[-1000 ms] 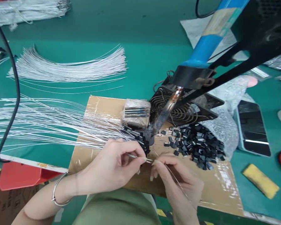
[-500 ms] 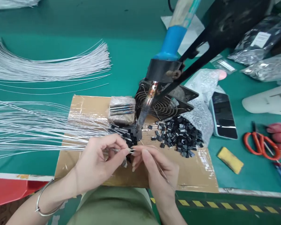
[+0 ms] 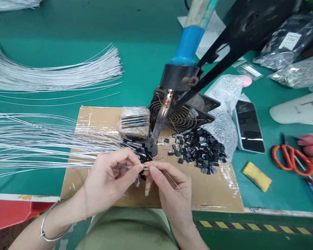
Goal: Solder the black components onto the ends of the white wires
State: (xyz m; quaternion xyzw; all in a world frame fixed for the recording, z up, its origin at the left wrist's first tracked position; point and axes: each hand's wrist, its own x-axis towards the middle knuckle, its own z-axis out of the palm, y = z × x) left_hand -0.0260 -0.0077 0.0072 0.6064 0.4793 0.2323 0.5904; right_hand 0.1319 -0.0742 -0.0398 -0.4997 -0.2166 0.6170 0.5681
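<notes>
My left hand [image 3: 114, 180] pinches a thin white wire between thumb and forefinger, just below the soldering iron tip [image 3: 154, 139]. Almost touching it, my right hand [image 3: 169, 184] is closed on a fine strand of solder wire [image 3: 177, 187], which trails back across the fingers. The wire's end between the fingertips is too small to make out. Many white wires [image 3: 41, 139] run in from the left, their ends among small black connectors [image 3: 143, 151]. A loose heap of black connectors [image 3: 206, 149] lies on the cardboard [image 3: 214, 194] to the right.
A fan [image 3: 182, 114] and a block with metal rods [image 3: 134, 130] stand behind the hands. The black iron stand [image 3: 214, 73] slants overhead. Further right are a phone [image 3: 250, 126], a yellow sponge [image 3: 257, 176] and orange-handled scissors [image 3: 292, 159]. Another wire bundle [image 3: 67, 78] lies back left.
My right hand has shifted slightly left, its thumb now closer to my left fingertips. The solder strand has moved left with it. My left hand has barely moved.
</notes>
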